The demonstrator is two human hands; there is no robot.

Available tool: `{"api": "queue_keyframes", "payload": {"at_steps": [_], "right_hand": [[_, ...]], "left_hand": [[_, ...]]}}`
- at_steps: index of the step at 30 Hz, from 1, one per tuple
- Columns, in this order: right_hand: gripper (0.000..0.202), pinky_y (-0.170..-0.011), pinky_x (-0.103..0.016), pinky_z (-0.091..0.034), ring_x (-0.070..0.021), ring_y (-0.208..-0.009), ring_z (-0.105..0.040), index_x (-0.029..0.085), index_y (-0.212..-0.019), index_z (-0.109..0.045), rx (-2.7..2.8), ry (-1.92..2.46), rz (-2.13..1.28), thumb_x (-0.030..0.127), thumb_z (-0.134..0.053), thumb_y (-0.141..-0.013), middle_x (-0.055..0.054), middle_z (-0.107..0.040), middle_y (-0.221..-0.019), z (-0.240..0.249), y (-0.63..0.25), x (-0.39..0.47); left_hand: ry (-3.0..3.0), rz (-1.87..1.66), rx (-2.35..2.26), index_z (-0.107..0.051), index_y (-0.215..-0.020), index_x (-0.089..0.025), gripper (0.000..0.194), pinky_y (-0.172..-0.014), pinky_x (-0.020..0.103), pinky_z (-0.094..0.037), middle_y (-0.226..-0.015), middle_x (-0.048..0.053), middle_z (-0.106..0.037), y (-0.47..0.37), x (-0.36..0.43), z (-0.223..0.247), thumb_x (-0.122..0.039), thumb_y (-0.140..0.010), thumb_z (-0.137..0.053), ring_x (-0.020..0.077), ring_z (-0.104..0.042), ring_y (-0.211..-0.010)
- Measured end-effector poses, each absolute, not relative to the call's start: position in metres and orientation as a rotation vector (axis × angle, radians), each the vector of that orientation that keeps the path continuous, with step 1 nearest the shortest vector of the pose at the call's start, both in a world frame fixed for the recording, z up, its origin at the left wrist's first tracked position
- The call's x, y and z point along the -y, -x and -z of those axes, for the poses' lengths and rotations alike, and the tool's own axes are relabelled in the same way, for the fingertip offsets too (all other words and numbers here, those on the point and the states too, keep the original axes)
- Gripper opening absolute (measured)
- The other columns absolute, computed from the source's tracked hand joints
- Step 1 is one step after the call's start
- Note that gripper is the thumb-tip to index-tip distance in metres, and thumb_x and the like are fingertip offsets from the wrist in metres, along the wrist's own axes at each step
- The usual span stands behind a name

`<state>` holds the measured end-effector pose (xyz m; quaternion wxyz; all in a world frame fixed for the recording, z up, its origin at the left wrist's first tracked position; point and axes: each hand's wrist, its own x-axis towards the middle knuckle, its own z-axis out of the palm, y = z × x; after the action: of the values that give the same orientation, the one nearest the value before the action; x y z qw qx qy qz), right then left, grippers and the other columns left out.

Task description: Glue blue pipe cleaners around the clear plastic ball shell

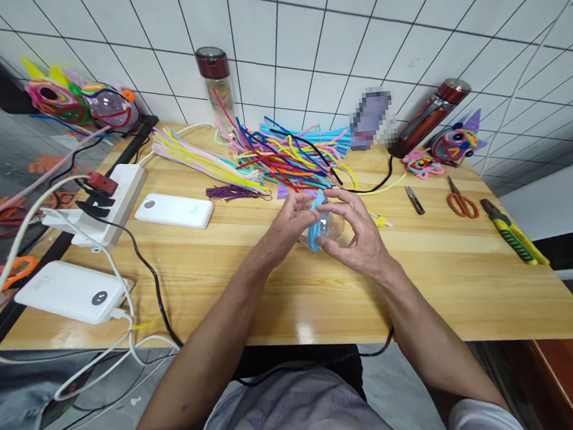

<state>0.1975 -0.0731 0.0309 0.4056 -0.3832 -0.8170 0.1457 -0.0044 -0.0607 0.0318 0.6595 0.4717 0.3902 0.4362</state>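
Note:
Between my two hands, just above the wooden table (437,282), is a clear ball (336,227) with a light blue pipe cleaner (313,238) running round its middle. My left hand (286,227) grips the ball from the left, thumb against the blue band. From the right, my right hand (363,238) holds it with curved fingers, the fingertips at the blue band's top and bottom. Part of the ball is hidden by my fingers. Behind the hands lies a heap of pipe cleaners (286,158) in many colours.
White power banks (174,210) and a power strip (127,195) with cables are on the left. Nippers (414,200), scissors (460,200) and pliers (511,232) lie at right. A glass bottle (217,80), a red flask (431,116) and a decorated ball fish (455,143) stand by the wall.

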Motion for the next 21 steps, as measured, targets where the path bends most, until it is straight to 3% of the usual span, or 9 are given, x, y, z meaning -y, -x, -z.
{"api": "queue_keyframes", "payload": {"at_steps": [3,8,15,21], "right_hand": [[0.044,-0.126,-0.068,-0.047,-0.0381,-0.150,-0.059,0.038,-0.136,-0.071,2.000,0.952,-0.475,0.047,-0.082,-0.094,-0.009,-0.066,-0.157,-0.033,-0.199,0.073],[0.045,-0.113,-0.054,-0.061,-0.0329,-0.143,-0.065,0.036,-0.138,-0.072,1.706,1.031,-0.706,0.062,-0.071,-0.102,-0.010,-0.070,-0.148,-0.032,-0.198,0.068],[0.030,-0.099,-0.047,-0.065,-0.0302,-0.123,-0.074,0.029,-0.103,-0.078,1.527,1.086,-0.817,0.057,-0.081,-0.094,-0.008,-0.078,-0.126,-0.025,-0.194,0.063],[0.028,-0.093,-0.044,-0.063,-0.0280,-0.109,-0.075,0.027,-0.093,-0.075,1.389,1.101,-0.904,0.052,-0.085,-0.089,-0.006,-0.080,-0.121,-0.023,-0.193,0.062]], "left_hand": [[-1.092,-1.027,-0.911,-0.056,-0.126,-0.022,0.058,-0.111,0.047,-0.051,-0.145,0.012,-0.065,0.004,0.060,-0.029,-0.047,-0.079,-0.078,0.0336,-0.060,-0.139],[-1.252,-1.056,-0.881,-0.058,-0.127,-0.022,0.059,-0.118,0.049,-0.049,-0.148,0.013,-0.065,0.000,0.062,-0.027,-0.043,-0.078,-0.081,0.0341,-0.059,-0.142],[-1.311,-1.004,-0.942,-0.056,-0.125,-0.021,0.058,-0.124,0.055,-0.045,-0.149,0.016,-0.062,-0.005,0.065,-0.030,-0.038,-0.075,-0.081,0.0375,-0.053,-0.150],[-1.264,-0.945,-0.824,-0.056,-0.134,-0.022,0.061,-0.124,0.058,-0.045,-0.158,0.016,-0.058,0.001,0.063,-0.026,-0.048,-0.084,-0.080,0.0396,-0.052,-0.152]]}}
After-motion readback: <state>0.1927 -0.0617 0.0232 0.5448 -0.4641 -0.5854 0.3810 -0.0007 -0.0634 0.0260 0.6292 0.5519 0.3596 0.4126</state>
